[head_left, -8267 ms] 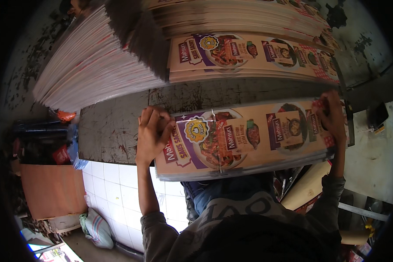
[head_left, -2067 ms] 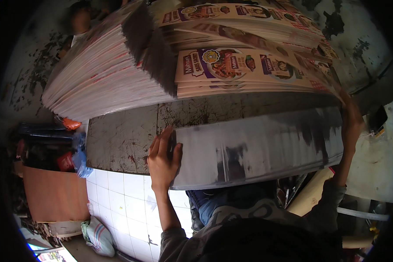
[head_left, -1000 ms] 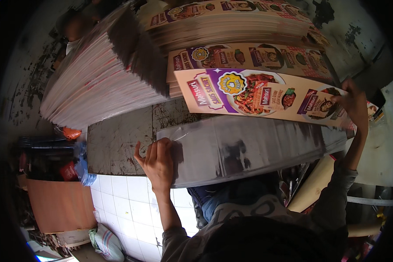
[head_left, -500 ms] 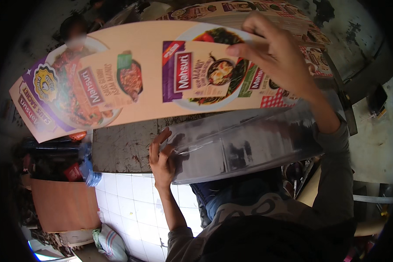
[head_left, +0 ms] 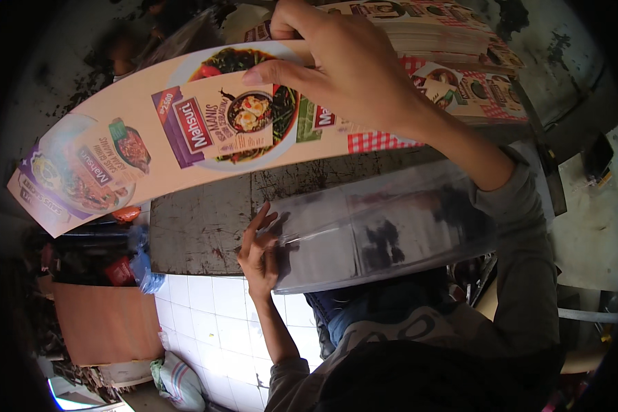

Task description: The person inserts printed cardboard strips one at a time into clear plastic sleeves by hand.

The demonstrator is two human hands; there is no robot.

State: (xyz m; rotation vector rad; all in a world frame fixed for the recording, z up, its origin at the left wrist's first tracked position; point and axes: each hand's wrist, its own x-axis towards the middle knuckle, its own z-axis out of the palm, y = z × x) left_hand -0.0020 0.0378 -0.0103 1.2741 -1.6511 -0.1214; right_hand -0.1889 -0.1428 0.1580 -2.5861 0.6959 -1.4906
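Observation:
My right hand (head_left: 353,65) pinches the top edge of a long printed sheet (head_left: 165,141), with the thumb on its front. The sheet is peach, with food pictures and a red check pattern, and hangs tilted and slightly bowed over the table, its far end reaching left. Below it, my left hand (head_left: 259,257) is closed round the left edge of a stack of clear plastic sheets (head_left: 378,233). The stack lies along the near side of the worn table (head_left: 199,230) and overhangs its edge. My right forearm passes above the stack's right part.
More printed sheets (head_left: 453,41) are piled at the back right of the table. On the left a brown board (head_left: 106,323) stands beside a striped sack (head_left: 182,384) on the white tiled floor (head_left: 216,329). A blue plastic bag (head_left: 144,271) hangs near the table's left end.
My right hand has moved left and a little up, carrying the printed sheet left. More of the pile behind shows now. My left hand stays at the plastic stack's edge.

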